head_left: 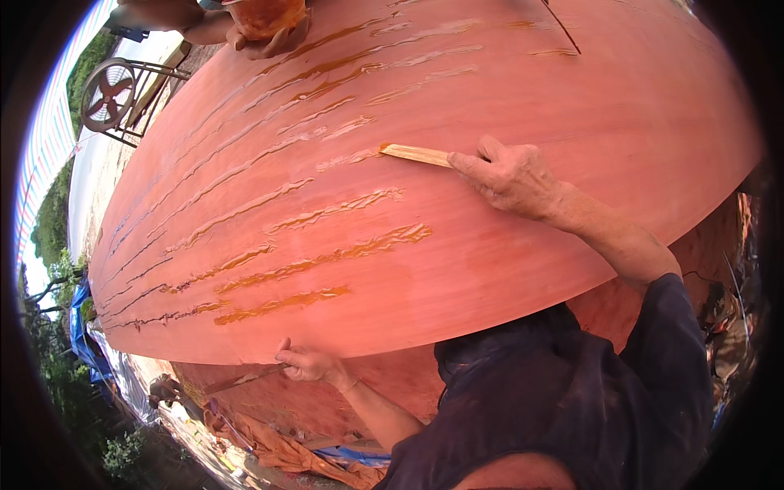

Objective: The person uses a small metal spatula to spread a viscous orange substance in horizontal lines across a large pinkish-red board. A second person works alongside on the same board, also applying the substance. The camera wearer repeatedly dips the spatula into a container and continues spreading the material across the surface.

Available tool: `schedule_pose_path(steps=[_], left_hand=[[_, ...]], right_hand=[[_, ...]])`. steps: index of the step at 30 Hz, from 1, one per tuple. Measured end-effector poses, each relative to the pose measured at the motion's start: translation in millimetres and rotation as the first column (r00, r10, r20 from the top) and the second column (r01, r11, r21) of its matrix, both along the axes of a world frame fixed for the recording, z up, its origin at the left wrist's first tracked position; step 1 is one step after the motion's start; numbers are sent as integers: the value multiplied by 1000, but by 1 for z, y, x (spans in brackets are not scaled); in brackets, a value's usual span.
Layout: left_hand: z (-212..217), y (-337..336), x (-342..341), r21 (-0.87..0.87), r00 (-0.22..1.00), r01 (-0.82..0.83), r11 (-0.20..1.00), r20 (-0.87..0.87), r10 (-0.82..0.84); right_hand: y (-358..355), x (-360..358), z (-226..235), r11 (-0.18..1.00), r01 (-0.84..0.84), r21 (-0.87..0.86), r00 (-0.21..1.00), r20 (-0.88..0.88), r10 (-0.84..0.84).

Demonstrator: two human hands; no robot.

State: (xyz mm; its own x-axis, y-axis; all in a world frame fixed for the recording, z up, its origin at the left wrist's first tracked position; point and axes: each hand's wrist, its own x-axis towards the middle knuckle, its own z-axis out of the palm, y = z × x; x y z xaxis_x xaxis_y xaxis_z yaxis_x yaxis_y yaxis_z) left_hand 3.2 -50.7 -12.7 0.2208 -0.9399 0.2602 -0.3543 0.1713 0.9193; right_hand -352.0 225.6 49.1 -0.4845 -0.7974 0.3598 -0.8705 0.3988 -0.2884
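My right hand (514, 175) is closed around a flat wooden stick (415, 154). The stick's tip bears an amber, sticky-looking paste and touches the large curved reddish-pink surface (506, 253). Long wet streaks of the same amber paste (327, 251) run across that surface, thick and rippled nearest me and thinner toward the far left. Down by the surface's near edge, my left hand (306, 362) grips a thin brown stick (245, 378) that points left; its far end is hard to make out.
At the top, another person's hand (273, 45) holds a tub (263, 18) with amber smears. A thin dark stick (562, 26) reaches the surface at upper right. A round fan (109, 95) stands far left, near a striped awning (51, 135). Orange cloth (286, 453) lies below.
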Motion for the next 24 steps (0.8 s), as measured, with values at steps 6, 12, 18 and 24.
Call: schedule_pose_path(steps=[6,12,18,24], left_hand=[[3,7,4,64,998,64,996,25,-66],[5,5,-8,-13,998,47,999,-40,-47],[16,14,-13,-29,996,80,996,30,-80],[15,12,-13,-23,998,54,998,42,-53]], right_hand=[[16,15,-3,977,75,-198,985,170,-41],[-19,57,-16,972,122,-202,947,317,-54],[-26,67,-16,978,198,-66,938,303,-170],[-23,60,-25,900,374,-223,816,540,-206]])
